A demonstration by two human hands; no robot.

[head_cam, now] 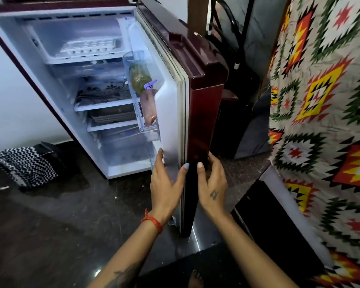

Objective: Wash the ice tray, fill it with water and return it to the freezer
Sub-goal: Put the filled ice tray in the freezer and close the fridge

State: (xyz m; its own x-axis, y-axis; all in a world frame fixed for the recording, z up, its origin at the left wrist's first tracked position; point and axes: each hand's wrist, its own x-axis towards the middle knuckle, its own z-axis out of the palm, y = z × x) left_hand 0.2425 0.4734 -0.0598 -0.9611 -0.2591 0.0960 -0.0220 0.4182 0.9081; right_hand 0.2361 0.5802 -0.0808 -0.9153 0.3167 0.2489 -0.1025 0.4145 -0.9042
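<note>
- A small maroon fridge [0, 34] stands open, its door [204, 100] swung out to the right.
- The white ice tray [90, 46] lies in the freezer compartment [71, 32] at the top.
- The left hand [166, 183] rests its straight fingers flat on the door's inner face.
- The right hand [213, 183] touches the outer face, fingers loosely spread.
- Bottles [140, 77] sit in the door shelf.

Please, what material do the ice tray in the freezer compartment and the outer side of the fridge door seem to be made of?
The ice tray looks like white, slightly translucent moulded plastic with a matt finish: its rows of cells are formed in one piece. The fridge door outside seems to be painted or coated metal in glossy maroon, since it shows sharp reflections; plastic cannot be ruled out.
</note>
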